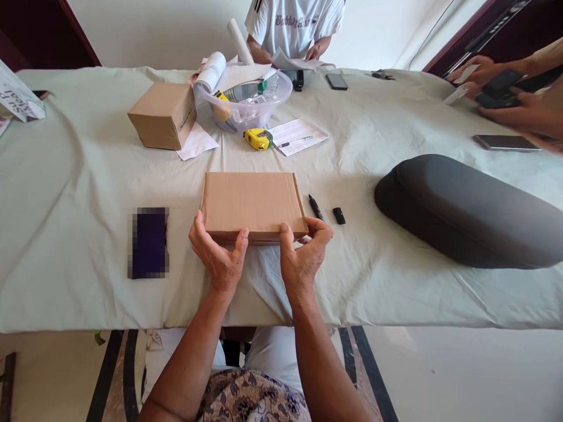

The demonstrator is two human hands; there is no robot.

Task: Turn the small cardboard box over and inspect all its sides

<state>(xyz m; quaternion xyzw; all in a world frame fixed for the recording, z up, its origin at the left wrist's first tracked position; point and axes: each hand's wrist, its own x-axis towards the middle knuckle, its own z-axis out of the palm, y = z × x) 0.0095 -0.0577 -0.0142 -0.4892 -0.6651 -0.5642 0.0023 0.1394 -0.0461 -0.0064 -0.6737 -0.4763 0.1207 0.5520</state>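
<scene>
A flat brown cardboard box [253,202] sits in front of me on the cloth-covered table, its lid closed. My left hand [220,258] grips its near left corner, thumb on the front edge and fingers along the left side. At the near right corner, my right hand [302,255] holds the box in the same way, thumb at the front and fingers round the side. Just right of the box lie a black marker [315,207] and its separate black cap [338,215]. The fingertips under the box are partly hidden.
A dark, partly pixelated object [150,243] lies left. Behind are a second cardboard box [162,114], a yellow tape measure [258,139], a paper [303,136] with a pen and a filled plastic basin [246,117]. A large dark grey case [470,211] stands right. Two other people are at the table.
</scene>
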